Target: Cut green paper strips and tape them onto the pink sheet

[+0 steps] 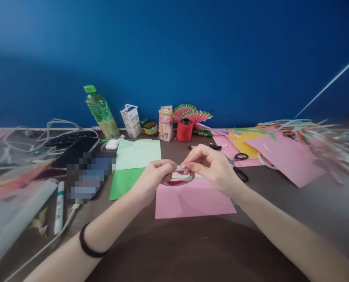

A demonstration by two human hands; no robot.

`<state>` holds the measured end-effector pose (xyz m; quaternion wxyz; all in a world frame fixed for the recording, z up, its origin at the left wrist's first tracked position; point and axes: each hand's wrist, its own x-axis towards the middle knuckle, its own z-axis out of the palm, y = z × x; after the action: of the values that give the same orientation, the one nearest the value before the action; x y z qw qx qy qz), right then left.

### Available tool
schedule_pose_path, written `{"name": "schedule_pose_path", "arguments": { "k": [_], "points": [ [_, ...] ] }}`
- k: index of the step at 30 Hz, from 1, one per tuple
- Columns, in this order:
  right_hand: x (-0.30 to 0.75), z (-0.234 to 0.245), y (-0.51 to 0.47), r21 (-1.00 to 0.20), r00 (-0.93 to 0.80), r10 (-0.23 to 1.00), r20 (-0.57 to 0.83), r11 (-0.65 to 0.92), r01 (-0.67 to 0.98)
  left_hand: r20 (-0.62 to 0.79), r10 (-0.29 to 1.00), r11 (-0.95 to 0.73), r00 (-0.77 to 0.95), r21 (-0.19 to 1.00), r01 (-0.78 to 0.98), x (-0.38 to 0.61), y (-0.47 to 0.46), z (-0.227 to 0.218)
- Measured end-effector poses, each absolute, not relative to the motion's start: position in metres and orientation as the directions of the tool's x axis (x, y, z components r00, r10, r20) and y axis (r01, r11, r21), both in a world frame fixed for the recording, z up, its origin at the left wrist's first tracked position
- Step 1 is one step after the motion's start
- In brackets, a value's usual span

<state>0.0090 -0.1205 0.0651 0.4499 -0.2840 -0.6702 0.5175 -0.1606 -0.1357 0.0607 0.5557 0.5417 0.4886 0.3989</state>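
So your thin ring-shaped roll, whitish with a red inner band [178, 182], is right between your hands, over the flat pink paper sheet [192, 201] on the dark brown desk [162, 250]. Your left hand [153, 178] has its grip closed on the ring's left side. Your right hand [212, 168] is pinched shut by the far right edge, but I can't tell what's between those fingertips. Key thing: the loop sits on your side of both grips, and from your view its long axis runs left to right, hand to hand. Honestly neither hand's clearly nearer; they nearly meet at a small pale strip [180, 168].
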Motion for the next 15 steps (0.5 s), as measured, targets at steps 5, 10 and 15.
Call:
{"name": "schedule_pose_path", "arguments": {
  "k": [5,10,15],
  "points": [
    [0.005,0.057,-0.122,-0.933,-0.401,0.843,0.358,0.309,-0.183,-0.148,0.972,0.146,0.184,0.989,0.025,-0.159,-0.139,0.062],
    [0.002,0.057,-0.13,-0.9,-0.37,0.826,0.425,0.343,-0.268,-0.218,0.958,0.227,0.186,0.973,-0.028,-0.159,-0.136,0.06],
    [0.004,0.068,-0.136,-0.89,-0.354,0.818,0.453,0.394,-0.23,-0.146,0.987,0.145,0.07,0.989,0.023,-0.166,-0.128,0.062]
  ]
}}
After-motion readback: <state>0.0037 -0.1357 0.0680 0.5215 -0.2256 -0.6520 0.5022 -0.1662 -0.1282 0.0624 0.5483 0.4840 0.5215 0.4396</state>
